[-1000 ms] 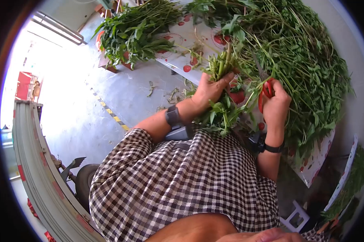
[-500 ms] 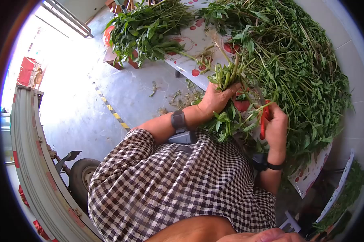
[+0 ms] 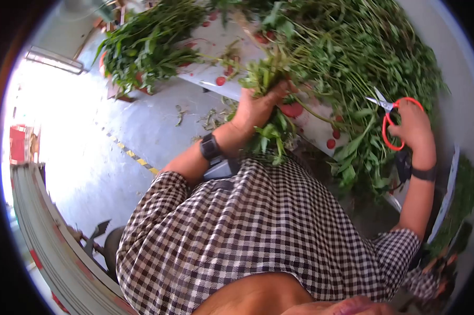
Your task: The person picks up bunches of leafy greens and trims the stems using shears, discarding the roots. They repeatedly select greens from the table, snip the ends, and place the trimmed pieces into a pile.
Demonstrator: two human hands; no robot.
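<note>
My left hand (image 3: 260,107) is closed round a bunch of green leafy stems (image 3: 266,73), cut ends upward and leaves hanging below the fist. Out to the right, my right hand (image 3: 415,123) has its fingers through the loops of red-handled scissors (image 3: 388,105). The scissor blades are parted and point up-left over the big heap of greens (image 3: 347,58). Between the two hands a leafy sprig (image 3: 352,149) lies by the table's near edge.
A patterned tablecloth with red spots (image 3: 216,44) covers the table. A second pile of greens (image 3: 147,47) lies at the upper left. Trimmings (image 3: 212,119) and yellow-black tape (image 3: 134,156) are on the floor. A metal-sided cart (image 3: 34,210) stands at the left.
My right hand has swung right, away from the bunch, and the scissors now show with blades apart. My left hand still grips the bunch; the whole view has shifted.
</note>
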